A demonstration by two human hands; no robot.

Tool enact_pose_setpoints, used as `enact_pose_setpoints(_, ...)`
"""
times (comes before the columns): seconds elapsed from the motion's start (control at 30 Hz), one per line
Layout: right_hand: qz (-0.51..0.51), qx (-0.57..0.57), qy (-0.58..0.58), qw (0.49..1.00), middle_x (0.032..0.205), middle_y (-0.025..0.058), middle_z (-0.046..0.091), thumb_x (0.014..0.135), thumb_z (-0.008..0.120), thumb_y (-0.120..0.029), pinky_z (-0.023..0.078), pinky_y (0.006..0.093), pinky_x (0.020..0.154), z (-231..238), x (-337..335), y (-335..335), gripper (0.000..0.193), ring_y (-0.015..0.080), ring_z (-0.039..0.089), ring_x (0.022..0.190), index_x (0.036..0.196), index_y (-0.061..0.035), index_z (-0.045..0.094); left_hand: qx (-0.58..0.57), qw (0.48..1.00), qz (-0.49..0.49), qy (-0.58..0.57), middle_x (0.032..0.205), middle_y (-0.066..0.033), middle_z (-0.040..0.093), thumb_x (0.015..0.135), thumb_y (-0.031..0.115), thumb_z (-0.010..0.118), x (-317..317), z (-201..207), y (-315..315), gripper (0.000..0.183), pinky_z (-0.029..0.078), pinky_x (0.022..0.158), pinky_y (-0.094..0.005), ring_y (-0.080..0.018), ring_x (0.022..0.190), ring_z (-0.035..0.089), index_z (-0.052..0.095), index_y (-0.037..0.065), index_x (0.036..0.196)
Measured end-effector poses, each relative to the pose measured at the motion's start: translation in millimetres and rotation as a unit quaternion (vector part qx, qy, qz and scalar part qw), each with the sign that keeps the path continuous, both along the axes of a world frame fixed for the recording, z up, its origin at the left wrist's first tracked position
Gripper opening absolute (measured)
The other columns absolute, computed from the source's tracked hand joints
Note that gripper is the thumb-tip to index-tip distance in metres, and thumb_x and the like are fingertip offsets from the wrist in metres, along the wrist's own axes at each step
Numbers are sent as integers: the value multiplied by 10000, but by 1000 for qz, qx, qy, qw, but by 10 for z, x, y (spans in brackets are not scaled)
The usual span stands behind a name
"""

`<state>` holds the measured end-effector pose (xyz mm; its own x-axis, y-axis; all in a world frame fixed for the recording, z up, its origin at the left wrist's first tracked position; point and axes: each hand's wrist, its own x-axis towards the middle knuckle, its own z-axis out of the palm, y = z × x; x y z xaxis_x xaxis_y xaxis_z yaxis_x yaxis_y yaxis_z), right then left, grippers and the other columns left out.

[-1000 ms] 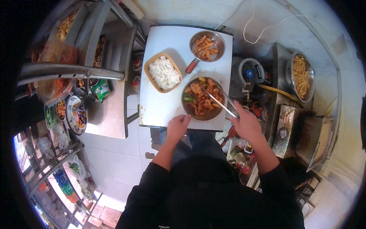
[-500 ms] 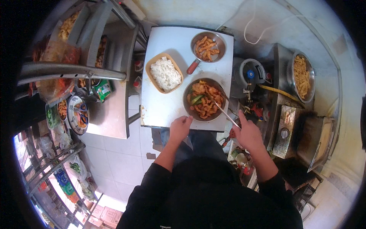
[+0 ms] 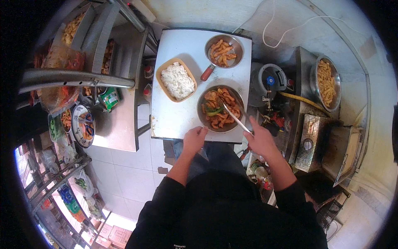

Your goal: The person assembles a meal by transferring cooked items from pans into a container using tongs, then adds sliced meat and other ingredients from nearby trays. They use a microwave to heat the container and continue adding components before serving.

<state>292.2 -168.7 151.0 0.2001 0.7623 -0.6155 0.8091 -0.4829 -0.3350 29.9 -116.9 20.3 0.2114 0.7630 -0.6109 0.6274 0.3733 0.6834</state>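
Note:
A round metal bowl [image 3: 200,118] near the front edge of the white table holds reddish-brown seasoned food pieces [image 3: 224,120] with a green strip of vegetable among them. My left hand [image 3: 195,140] is closed, its fingertips at the bowl's near-left rim. In my right hand [image 3: 262,140] is a pair of long metal tongs [image 3: 236,119], gripped from the right side with the index finger stretched along it. The tongs' far end reaches in among the food, where the tips are partly hidden.
On the white table [image 3: 174,120] are a tan square tub [image 3: 161,85] of white, rice-like food and a red-handled pan [image 3: 238,58] with fried strips. Right stand a gas cylinder [image 3: 271,83], a stove and a steel basin [image 3: 338,89]. Left is a steel counter [image 3: 120,133] with shelving.
My right hand has moved slightly left and up, and the tongs have shifted among the food. The green strip lies differently. My left hand stays by the rim.

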Motion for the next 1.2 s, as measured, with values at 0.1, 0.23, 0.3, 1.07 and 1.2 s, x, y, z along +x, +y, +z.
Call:
enact_pose_setpoints(0.1,21,-34,49,998,1038,247,706,962,644,-325,531,489,858,136,113,-35,645,420,682,994,1522,-107,410,-93,996,-10,-12,723,-177,678,969,476,538,-5,-6,70,496,520,729,-474,-379,763,686,705,22,856)
enact_pose_setpoints(0.23,-75,25,130,988,1029,229,710,950,661,-329,529,451,871,346,373,-218,616,416,689,970,1483,-88,467,-117,992,-36,9,738,-170,700,960,477,499,33,-69,149,522,535,756,-481,-391,786,697,724,20,844)
enact_pose_setpoints(0.3,-44,18,126,991,999,227,705,928,694,-314,532,407,854,310,427,-221,640,371,700,923,1476,-67,474,-30,996,-71,50,741,-186,698,959,477,494,47,-88,152,532,536,765,-487,-408,794,696,725,15,830)
enact_pose_setpoints(1.07,-75,219,154,961,792,130,706,895,708,-209,543,349,598,-1636,-1363,1538,237,180,677,585,816,0,628,-114,919,378,-9,506,-12,520,1014,318,549,-1807,1266,-1338,523,368,462,-283,-104,470,483,552,50,565)
enact_pose_setpoints(1.2,-143,80,246,955,894,113,708,910,746,-341,559,356,662,-794,-1390,1134,372,167,687,724,983,-4,607,-78,913,398,-42,534,-7,532,1021,306,562,-1925,1187,-1267,513,365,463,-279,-91,484,476,551,48,577)
